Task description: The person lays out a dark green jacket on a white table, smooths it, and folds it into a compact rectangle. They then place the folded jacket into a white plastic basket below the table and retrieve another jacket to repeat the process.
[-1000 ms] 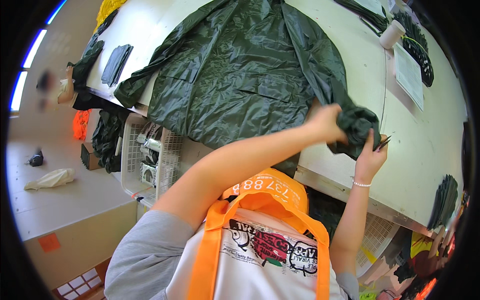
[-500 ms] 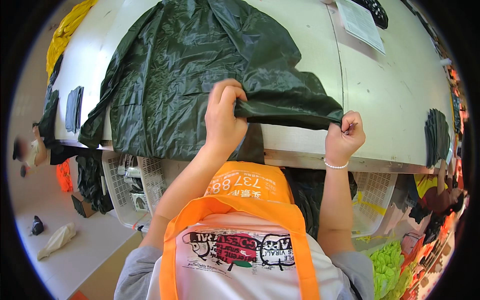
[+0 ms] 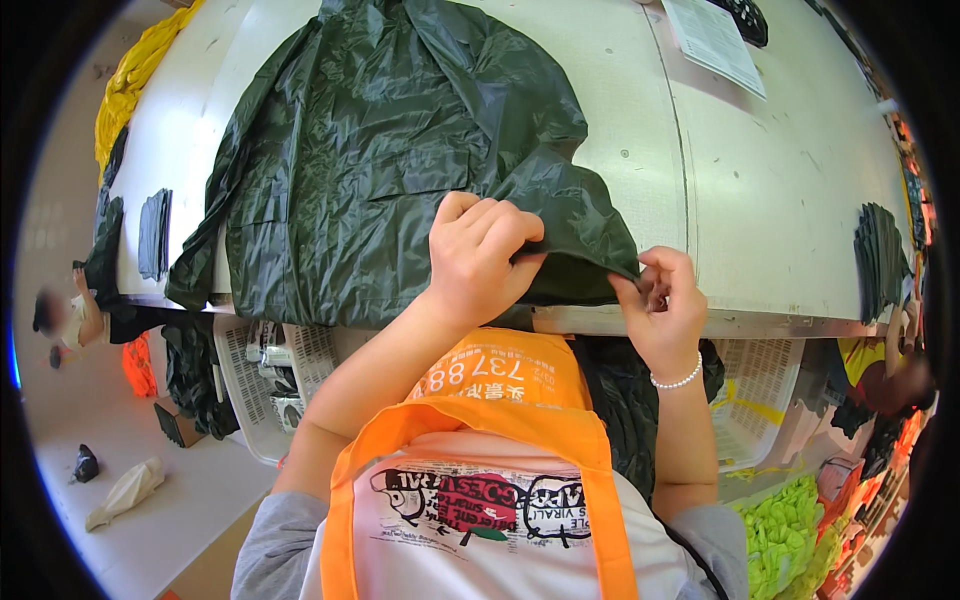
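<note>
Green sleeve (image 3: 568,208) between both hands (image 3: 482,255) (image 3: 668,312)

Jacket (image 3: 370,165) dark green; apron (image 3: 520,370) orange; table (image 3: 790,210) white.

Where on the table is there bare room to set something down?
Widest: the table between jacket and right stack, nearer than the paper. Narrower: between jacket and left stack. Crowded: the near middle, with jacket, left hand and right hand.

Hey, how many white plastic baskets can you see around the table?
2. The left basket, with packages inside, is below the near edge of the table; the right basket is below that edge too, past the right hand. Others could be hidden.
</note>
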The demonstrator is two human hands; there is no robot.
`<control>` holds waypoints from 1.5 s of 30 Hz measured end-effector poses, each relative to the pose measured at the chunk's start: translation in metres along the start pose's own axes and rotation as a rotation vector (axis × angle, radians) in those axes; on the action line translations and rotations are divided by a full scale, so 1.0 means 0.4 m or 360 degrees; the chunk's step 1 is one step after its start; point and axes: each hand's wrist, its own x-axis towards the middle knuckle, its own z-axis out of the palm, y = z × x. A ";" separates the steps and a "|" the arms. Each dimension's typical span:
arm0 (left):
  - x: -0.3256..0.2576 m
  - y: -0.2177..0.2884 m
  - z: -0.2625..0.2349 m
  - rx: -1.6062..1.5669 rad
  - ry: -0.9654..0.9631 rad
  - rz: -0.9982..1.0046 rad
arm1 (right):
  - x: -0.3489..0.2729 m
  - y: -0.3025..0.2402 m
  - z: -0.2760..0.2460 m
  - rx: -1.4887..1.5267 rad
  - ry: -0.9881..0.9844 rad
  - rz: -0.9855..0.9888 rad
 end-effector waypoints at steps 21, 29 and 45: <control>-0.004 -0.008 -0.005 -0.0090 -0.0063 0.0261 | 0.068 -0.066 -0.035 0.0490 -0.0655 0.0273; -0.007 -0.001 -0.002 -0.0070 -0.0039 0.0207 | 0.064 -0.063 -0.013 0.0534 -0.0603 0.0179; -0.034 -0.003 0.008 -0.0120 -0.0028 0.0155 | 0.078 -0.006 -0.002 0.0758 -0.0560 0.0549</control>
